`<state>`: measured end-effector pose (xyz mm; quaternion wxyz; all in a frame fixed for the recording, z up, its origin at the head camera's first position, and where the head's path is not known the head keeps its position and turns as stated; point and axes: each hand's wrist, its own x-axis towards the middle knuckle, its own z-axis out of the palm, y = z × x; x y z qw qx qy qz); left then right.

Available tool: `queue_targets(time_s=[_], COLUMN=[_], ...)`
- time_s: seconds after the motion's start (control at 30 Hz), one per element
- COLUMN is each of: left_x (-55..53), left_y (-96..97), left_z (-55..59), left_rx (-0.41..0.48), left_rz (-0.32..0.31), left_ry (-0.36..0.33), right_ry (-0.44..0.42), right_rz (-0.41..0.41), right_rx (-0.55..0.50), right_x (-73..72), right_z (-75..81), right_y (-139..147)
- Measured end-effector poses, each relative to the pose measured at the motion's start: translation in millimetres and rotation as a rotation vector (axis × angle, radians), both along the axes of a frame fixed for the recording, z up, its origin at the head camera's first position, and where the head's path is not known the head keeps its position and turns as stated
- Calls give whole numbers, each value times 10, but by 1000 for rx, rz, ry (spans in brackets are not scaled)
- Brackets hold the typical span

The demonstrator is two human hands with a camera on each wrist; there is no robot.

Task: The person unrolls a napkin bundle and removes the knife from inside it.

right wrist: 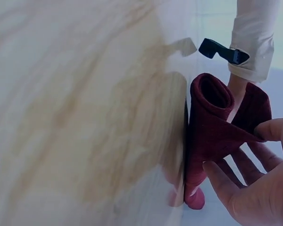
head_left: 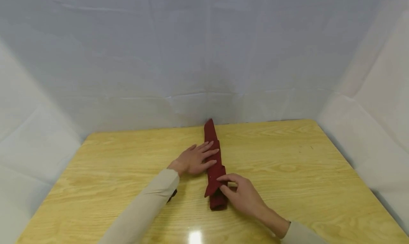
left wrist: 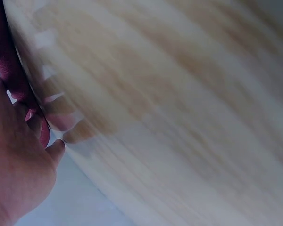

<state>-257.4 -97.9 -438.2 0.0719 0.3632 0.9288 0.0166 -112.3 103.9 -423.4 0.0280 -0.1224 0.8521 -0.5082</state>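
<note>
A dark red cloth [head_left: 214,171], rolled into a long narrow bundle, lies from near to far on the table. My left hand [head_left: 195,159] rests on its middle from the left, fingers spread and fairly straight. In the left wrist view the left hand [left wrist: 23,165] is at the edge beside the cloth [left wrist: 12,66]. My right hand [head_left: 241,194] pinches a loose flap near the closer end, between thumb and fingers. The right wrist view shows the hollow rolled end of the cloth [right wrist: 212,113], with the flap standing out toward the right hand [right wrist: 259,188].
The wooden table [head_left: 281,158] reaches back to a pale sheet wall [head_left: 204,59], with sheets at both sides too. The far tip of the cloth reaches the table's back edge. A dark strap [right wrist: 221,52] hangs by the left sleeve [right wrist: 254,42].
</note>
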Motion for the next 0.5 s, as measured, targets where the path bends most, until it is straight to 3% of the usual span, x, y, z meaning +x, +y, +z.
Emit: queue_targets(time_s=[0.27, 0.5], left_x=[-7, -6], left_y=[2, 9], left_z=[2, -13], left_rx=[-3, 9], left_rz=[8, 10], left_ry=[4, -8], right_ry=[-35, 9], right_rz=[-29, -53], right_rx=[-63, -47], right_x=[16, 43], right_z=[57, 90], right_y=[25, 87])
